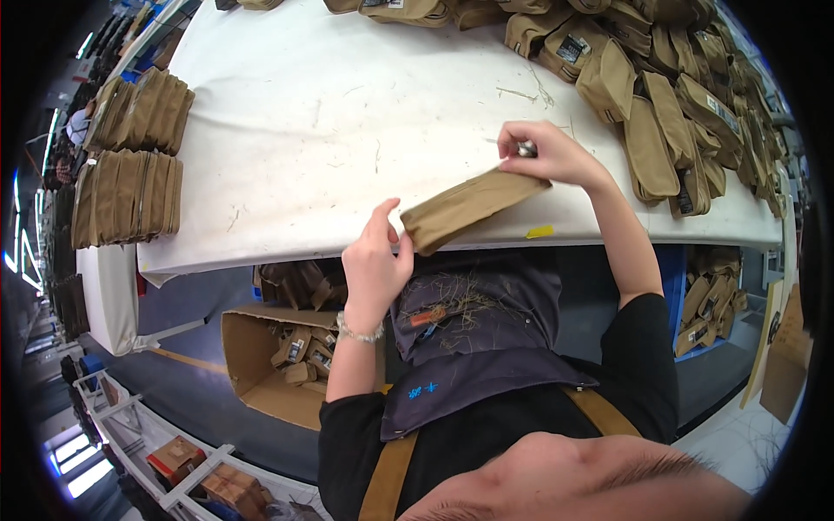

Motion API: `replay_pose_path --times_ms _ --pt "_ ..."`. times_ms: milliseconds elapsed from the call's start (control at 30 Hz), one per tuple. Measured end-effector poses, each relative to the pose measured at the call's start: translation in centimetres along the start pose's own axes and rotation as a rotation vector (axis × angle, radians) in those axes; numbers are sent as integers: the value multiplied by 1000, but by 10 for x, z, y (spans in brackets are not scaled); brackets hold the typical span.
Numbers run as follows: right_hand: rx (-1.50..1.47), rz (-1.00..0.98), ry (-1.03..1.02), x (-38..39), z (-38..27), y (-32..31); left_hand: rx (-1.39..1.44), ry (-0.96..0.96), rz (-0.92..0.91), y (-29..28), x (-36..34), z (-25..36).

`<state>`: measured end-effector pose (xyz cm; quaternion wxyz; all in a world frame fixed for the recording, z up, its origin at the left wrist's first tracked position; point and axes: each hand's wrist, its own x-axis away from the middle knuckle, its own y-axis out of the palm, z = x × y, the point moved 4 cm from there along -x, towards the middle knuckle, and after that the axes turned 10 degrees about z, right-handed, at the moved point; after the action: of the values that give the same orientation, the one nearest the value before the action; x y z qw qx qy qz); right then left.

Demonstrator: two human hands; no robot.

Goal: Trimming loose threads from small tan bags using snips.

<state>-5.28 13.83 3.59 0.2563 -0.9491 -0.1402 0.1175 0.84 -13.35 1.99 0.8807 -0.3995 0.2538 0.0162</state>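
Note:
A flat tan fabric pouch [473, 208] lies tilted at the front of the white table [304, 130]. My right hand [543, 154] grips its upper right end and also has a small metal tool [525, 149] in its curled fingers; the tool's exact shape is partly hidden. At the pouch's lower left end, my left hand [376, 260] has its fingers apart, with the thumb at or against the corner. A small yellow strip [539, 232] is on the tabletop just right of the pouch.
Stacked tan pouches [130, 195] stand at the table's left; a heap of them [651, 130] covers the back and right. Below are a cardboard box [252, 365] of pouches, a blue bin [682, 330] and a white rack [130, 425]. A dark apron [469, 304] carries loose threads.

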Motion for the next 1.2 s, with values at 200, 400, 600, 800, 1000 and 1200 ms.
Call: replay_pose_path --times_ms 200,400,600,800,1000,1200 --pt "-41 27 194 49 -18 1 227 -234 -70 37 -29 -15" --pt "-643 413 366 86 -19 43 641 -331 34 54 -60 5" --pt "-814 628 325 87 -10 88 94 123 -107 44 -57 43" --pt "-887 638 370 82 -15 105 57 106 -143 39 -51 54" --pt "-889 704 310 87 -20 124 25 139 -198 38 -50 58" --pt "-899 783 312 90 -20 130 52 162 -244 38 -46 48"
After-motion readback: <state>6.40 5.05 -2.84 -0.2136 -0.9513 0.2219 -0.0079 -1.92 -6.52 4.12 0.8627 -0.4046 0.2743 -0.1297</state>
